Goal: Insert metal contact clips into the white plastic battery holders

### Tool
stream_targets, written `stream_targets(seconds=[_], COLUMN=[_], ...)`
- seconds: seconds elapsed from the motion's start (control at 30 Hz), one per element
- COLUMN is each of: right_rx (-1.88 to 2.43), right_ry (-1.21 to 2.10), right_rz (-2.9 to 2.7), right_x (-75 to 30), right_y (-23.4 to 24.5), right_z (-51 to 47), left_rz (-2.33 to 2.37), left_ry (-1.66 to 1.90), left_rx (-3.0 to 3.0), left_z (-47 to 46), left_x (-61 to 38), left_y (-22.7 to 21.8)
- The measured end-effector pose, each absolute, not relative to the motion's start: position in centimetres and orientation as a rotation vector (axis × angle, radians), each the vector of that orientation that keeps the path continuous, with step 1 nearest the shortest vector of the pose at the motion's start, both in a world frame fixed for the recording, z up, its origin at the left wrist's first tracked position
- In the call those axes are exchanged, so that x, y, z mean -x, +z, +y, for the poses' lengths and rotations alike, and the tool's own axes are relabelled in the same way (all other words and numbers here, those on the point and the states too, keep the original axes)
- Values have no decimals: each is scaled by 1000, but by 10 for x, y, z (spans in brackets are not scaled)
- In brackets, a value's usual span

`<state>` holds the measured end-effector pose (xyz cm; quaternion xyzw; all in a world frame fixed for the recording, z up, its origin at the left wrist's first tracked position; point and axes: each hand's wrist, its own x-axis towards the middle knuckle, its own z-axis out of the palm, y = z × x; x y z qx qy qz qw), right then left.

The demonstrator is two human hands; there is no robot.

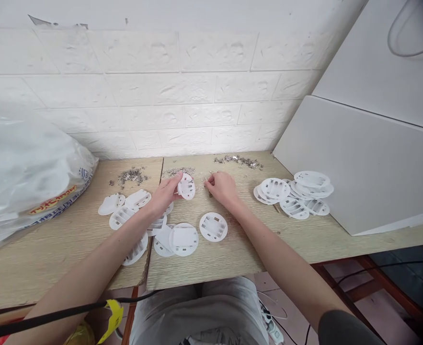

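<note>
My left hand point(168, 192) is closed on a round white plastic battery holder point(186, 186), tilted up with its slotted side showing. Just to the right, my right hand point(219, 186) is pinched close to the tabletop, by some small metal pieces. What its fingertips hold, if anything, is too small to make out. Below and between the hands lies a single white disc point(213, 227) with its battery slots upward. More white discs point(183, 239) lie under and beside my left forearm, some overlapping.
Small metal contacts lie in a left pile point(132, 176), a middle pile point(178, 171) and a right pile point(238, 161). Stacked white discs point(292, 194) lean near a white panel point(362, 163) on the right. A large plastic bag point(28, 177) stands left. A black cable point(71, 311) crosses the lower left.
</note>
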<state>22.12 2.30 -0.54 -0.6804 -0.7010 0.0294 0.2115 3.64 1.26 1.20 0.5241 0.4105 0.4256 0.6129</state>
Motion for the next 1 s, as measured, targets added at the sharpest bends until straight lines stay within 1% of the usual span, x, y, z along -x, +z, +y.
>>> stream_targets(seconds=[0.13, 0.2, 0.33, 0.5, 0.73, 1.0], right_rx=[1912, 1856, 1578, 1216, 1108, 1204], right_ry=[252, 287, 296, 476, 440, 186], right_rz=[-1856, -1828, -1805, -1916, -2027, -2212], right_x=[-224, -225, -224, -221, -216, -217], right_y=[-8, -8, -4, 0, 2, 4], right_z=[27, 28, 27, 21, 16, 12], left_rz=[936, 942, 940, 955, 970, 998], left_ry=[963, 965, 1013, 1107, 1129, 1099], left_rx=[-1219, -1212, -1197, -1162, -1124, -1142], left_z=[11, 11, 13, 18, 20, 18], left_x=[-37, -36, -35, -34, -33, -35], left_y=[14, 14, 12, 9, 7, 8])
